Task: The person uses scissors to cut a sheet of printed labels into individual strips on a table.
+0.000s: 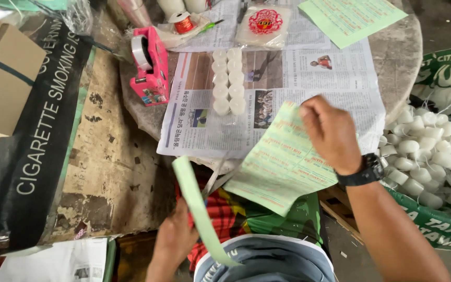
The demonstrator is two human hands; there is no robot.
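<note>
Far left of both hands: brown cardboard box [3,73] at the frame edge, next to a black banner [37,136] with white lettering lying over worn cardboard.

Left hand [176,237], low in frame: its grip is closed on scissors [216,180], whose blades point up and to the right into the lower left edge of the green sheet. Fingers mostly hidden behind a long green paper strip [199,211], which curls down from the cut and crosses in front of that hand.

Up and left of the left hand: pink tape dispenser [150,68] standing at the bench edge. Up and right of it: two rows of white candles [228,81] set upright on newspaper [288,78] that covers the bench [398,47]. Beyond the candles: spool of red thread [184,23] and a white packet with a round red print [264,23]. A second green sheet [351,18] lies at the far right end of the bench.

Right hand [330,130], black watch on the wrist: grip pinched shut on the top edge of the green printed sheet [283,156], holding it tilted over the near edge of the bench, between the two hands.

Right of the right hand: a sack [434,151] full of loose white candles with wicks, just beside the wrist.
</note>
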